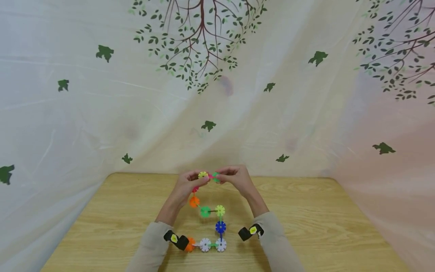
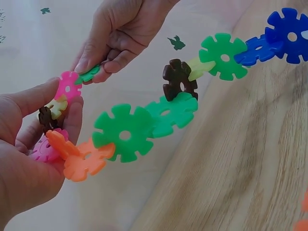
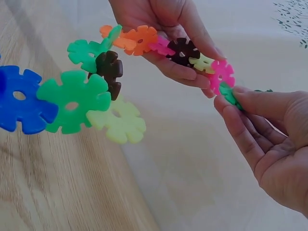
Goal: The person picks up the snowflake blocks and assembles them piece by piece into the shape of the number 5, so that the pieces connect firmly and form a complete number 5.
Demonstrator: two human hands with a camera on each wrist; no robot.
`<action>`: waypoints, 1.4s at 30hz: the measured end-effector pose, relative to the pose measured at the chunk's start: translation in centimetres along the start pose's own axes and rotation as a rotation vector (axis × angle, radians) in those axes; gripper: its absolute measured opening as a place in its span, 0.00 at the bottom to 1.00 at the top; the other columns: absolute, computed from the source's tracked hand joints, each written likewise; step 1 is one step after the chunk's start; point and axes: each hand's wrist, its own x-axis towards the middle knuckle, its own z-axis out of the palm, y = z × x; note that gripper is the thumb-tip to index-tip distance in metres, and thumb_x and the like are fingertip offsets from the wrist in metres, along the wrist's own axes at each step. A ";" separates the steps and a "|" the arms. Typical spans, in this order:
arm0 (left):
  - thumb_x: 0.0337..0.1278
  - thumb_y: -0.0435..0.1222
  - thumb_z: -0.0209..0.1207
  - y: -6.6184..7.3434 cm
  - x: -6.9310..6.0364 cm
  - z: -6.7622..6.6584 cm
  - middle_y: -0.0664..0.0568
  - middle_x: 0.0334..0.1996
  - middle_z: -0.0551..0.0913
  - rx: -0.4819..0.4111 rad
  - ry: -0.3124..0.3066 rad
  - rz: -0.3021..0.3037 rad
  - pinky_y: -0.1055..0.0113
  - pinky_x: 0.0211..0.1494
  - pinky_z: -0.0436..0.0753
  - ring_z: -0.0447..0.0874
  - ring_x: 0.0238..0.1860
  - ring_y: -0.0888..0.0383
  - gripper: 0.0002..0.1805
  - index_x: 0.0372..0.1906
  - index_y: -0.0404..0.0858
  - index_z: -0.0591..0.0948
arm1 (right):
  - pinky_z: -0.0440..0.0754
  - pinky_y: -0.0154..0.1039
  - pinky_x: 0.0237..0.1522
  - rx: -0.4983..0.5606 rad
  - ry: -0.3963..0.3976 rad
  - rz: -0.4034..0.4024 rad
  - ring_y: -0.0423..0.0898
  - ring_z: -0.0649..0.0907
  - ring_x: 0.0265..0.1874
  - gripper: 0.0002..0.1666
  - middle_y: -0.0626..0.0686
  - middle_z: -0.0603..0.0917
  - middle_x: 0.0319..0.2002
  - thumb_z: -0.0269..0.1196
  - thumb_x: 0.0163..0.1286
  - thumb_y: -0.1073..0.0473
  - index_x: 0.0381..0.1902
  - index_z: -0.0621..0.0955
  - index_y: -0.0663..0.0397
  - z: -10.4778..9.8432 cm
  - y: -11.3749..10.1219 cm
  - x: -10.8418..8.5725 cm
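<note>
A chain of notched plastic snowflake discs in mixed colours hangs and winds between the hands and the table. My left hand [image 1: 186,186] grips the chain near its far end, around a pink disc [image 3: 222,76], a yellow disc [image 1: 202,175] and a dark brown disc [image 3: 180,54]. Between thumb and fingers, my right hand [image 1: 238,180] pinches a green disc [image 3: 229,95], which meets the pink disc's edge. How deep their slots interlock cannot be made out. From the left hand the chain runs on through orange discs [image 2: 85,166] and green discs [image 2: 127,139].
Toward the front of the wooden table [image 1: 306,223], the chain bends past a blue disc [image 1: 220,227] to white discs [image 1: 205,249] and an orange disc [image 1: 191,246] beside the left wrist strap. Behind the table hangs a pale curtain [image 1: 163,136] printed with branches and leaves.
</note>
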 end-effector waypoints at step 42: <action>0.70 0.37 0.62 0.4 -1.4 -3.4 0.36 0.63 0.79 0.282 -0.172 -0.022 0.44 0.70 0.76 0.82 0.59 0.47 0.28 0.71 0.36 0.72 | 0.90 0.49 0.43 0.009 -0.040 0.115 0.46 0.89 0.34 0.16 0.45 0.89 0.32 0.65 0.70 0.69 0.53 0.82 0.75 -1.5 0.0 0.3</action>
